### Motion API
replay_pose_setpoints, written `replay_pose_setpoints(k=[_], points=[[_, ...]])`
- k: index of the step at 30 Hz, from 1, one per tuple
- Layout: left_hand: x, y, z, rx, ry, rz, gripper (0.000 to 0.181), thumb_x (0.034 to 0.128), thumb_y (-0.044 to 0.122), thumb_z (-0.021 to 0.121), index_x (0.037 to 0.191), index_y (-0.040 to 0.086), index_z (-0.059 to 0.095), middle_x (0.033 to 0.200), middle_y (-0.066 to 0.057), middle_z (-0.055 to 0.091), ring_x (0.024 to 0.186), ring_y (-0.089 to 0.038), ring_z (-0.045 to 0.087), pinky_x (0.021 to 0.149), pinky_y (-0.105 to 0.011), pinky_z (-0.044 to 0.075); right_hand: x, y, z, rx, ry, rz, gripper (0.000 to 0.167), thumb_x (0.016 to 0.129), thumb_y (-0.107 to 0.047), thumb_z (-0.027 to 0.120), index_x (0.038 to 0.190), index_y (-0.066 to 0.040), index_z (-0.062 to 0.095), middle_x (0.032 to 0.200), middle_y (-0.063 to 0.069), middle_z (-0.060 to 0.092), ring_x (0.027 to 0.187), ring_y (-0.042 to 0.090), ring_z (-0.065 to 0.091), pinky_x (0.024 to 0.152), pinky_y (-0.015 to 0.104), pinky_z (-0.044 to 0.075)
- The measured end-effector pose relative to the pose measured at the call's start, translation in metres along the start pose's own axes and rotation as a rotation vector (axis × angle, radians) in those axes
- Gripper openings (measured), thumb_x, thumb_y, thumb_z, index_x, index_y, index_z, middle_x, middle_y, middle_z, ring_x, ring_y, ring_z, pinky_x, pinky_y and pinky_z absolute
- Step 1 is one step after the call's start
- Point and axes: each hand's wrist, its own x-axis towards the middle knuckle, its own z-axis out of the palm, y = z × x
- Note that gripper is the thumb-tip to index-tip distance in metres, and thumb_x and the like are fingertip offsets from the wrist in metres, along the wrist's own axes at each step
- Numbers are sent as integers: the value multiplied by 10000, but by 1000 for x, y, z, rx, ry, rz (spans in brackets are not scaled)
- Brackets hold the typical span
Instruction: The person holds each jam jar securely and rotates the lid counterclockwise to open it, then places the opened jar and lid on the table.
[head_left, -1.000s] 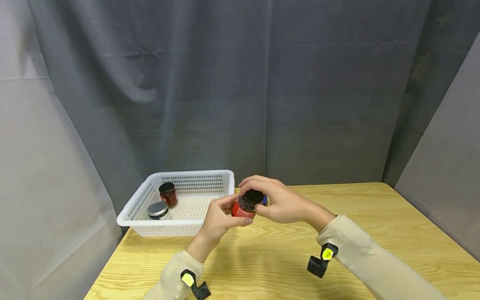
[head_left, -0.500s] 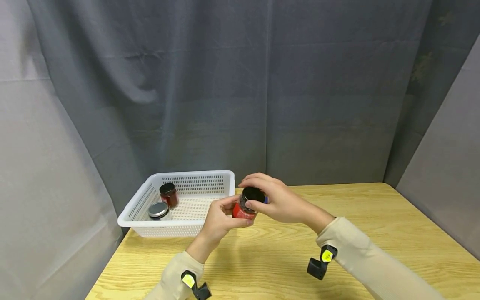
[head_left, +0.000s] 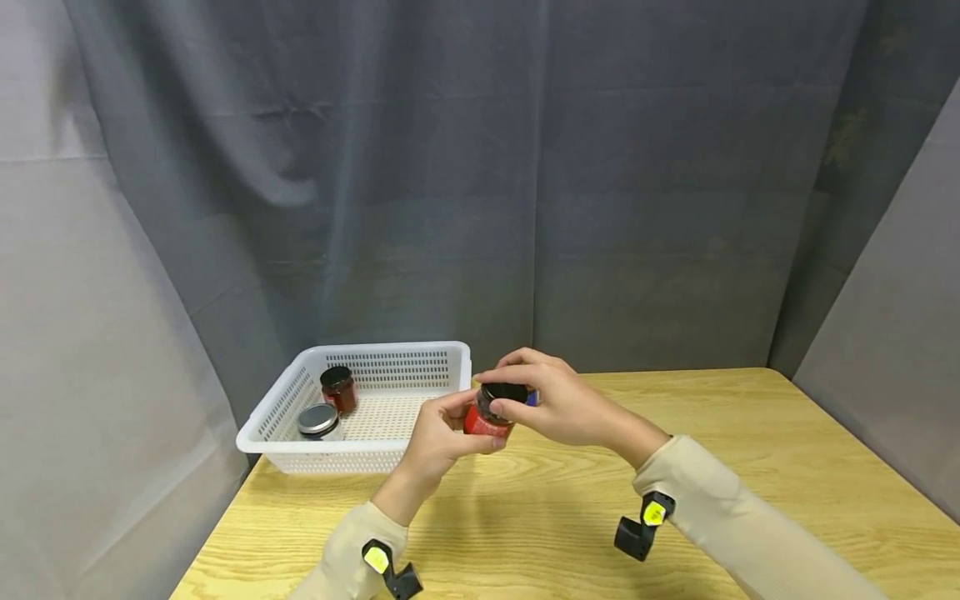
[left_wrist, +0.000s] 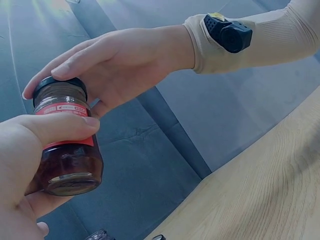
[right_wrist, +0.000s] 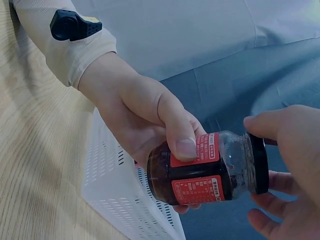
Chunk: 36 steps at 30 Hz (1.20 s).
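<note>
Red-labelled, the jar (right_wrist: 197,172) is sitting gripped in my left hand (head_left: 437,433), apparently for steadiness, while my right hand (head_left: 561,404) is pinching its black lid (right_wrist: 259,165).

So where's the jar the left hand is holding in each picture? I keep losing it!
Head: the jar is just right of the middle and below halfway.
Left wrist: the jar is on the left, about halfway down.
Right wrist: the jar is right of the middle, in the lower half.
Shared landmark: the left hand grips the jar in all three.
</note>
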Motion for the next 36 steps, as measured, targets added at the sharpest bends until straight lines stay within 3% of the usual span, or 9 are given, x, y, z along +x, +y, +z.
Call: replay_pose_setpoints(k=[9,16,21,25,28,32,36], points=[[-1,-1,-2,-4,6,-13,622,756,-35,884,1342,50,694,1158,-156,735,965,-281,715,776,-357,610,1,-1,0,32,-13,-23,351,948,-77,691,1291,-147,724,1386,41,601,1235,235,594,958,442,536],[-1,0,-2,1,-11,-11,607,770,-17,887,1340,85,703,1167,-149,736,976,-291,714,783,-390,613,2,-1,3,89,-5,-99,175,1002,-115,691,1164,-149,749,1377,32,612,1257,212,592,951,408,542],[-1,0,-1,7,-13,2,605,765,-28,886,1333,80,706,1163,-146,738,975,-292,716,785,-391,613,3,-1,3,118,11,-146,146,1001,-45,682,1111,-121,741,1346,39,630,1268,224,588,939,371,548],[0,-1,-1,18,-4,16,603,757,-39,884,1325,64,708,1158,-143,739,970,-287,710,785,-367,611,4,-1,4,110,21,-156,211,1002,-30,675,1202,-90,704,1324,60,642,1229,236,606,944,385,545],[0,0,-2,16,-4,17,604,758,-38,883,1327,63,708,1160,-146,736,979,-288,705,791,-366,610,4,-1,5,80,37,-139,275,1000,-64,690,1274,-81,683,1343,66,642,1259,245,590,1050,443,478],[0,0,-3,2,-2,10,615,759,-47,879,1337,65,701,1162,-155,731,985,-288,703,790,-371,610,3,0,6,27,49,-97,287,993,-127,711,1279,-109,709,1394,54,630,1309,260,553,1096,514,406],[0,0,-3,-5,-15,5,618,767,-49,873,1348,55,691,1170,-162,726,986,-294,707,793,-373,610,3,0,4,32,27,-87,294,991,-117,711,1285,-105,710,1405,53,627,1278,238,589,1034,461,485]])
